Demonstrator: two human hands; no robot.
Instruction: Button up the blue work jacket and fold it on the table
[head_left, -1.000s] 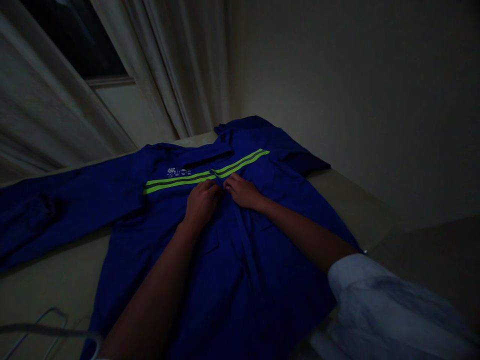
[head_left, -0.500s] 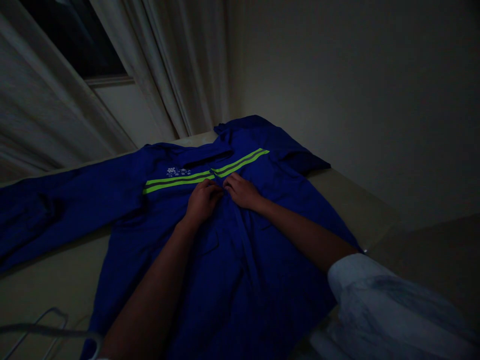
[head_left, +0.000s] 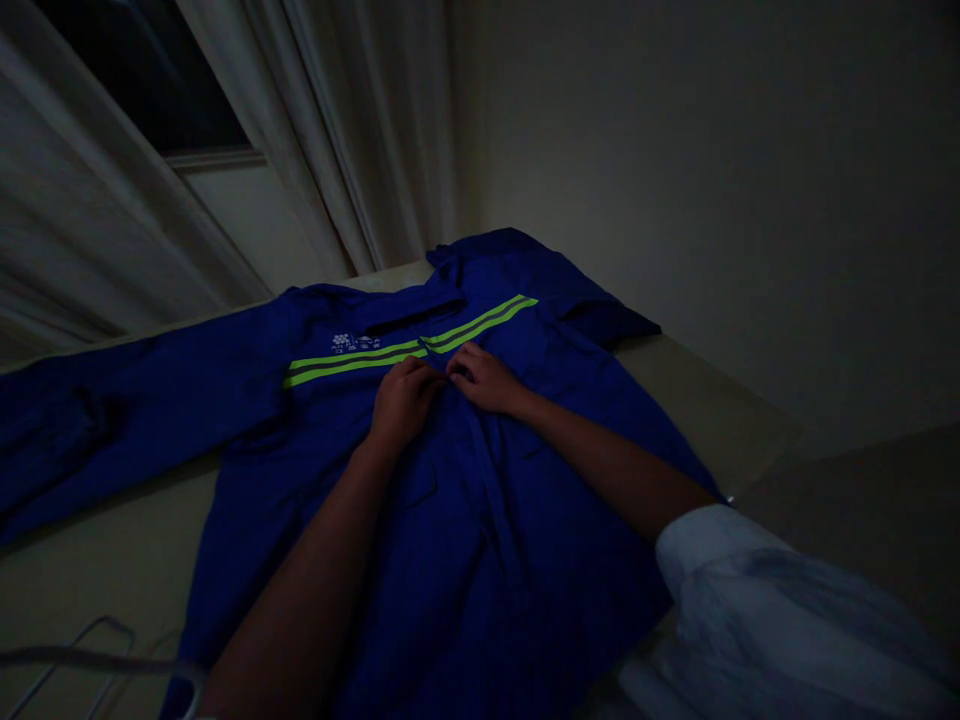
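A blue work jacket [head_left: 300,540] lies spread, front side up, with a yellow-green and grey reflective stripe [head_left: 486,324] across its chest and a white printed logo [head_left: 355,342] above the stripe. My left hand [head_left: 405,400] pinches the jacket's front edge just below the stripe. Close beside it, my right hand [head_left: 484,378] is closed on the same front opening, thumb and fingers together. The fingertips of both hands almost meet at the placket. Whatever small fastening lies between them is hidden.
The jacket rests on a pale table [head_left: 712,400]. A thin wire hanger [head_left: 97,640] lies at the lower left, partly behind a grey cord-like loop [head_left: 112,660]. Behind the table hang long curtains [head_left: 360,130] beside a dark window [head_left: 150,70]. A plain wall [head_left: 675,180] stands at the right.
Both hands stay at the same spot on the front opening. My right thumb and fingers have shifted slightly; the jacket lies as before.
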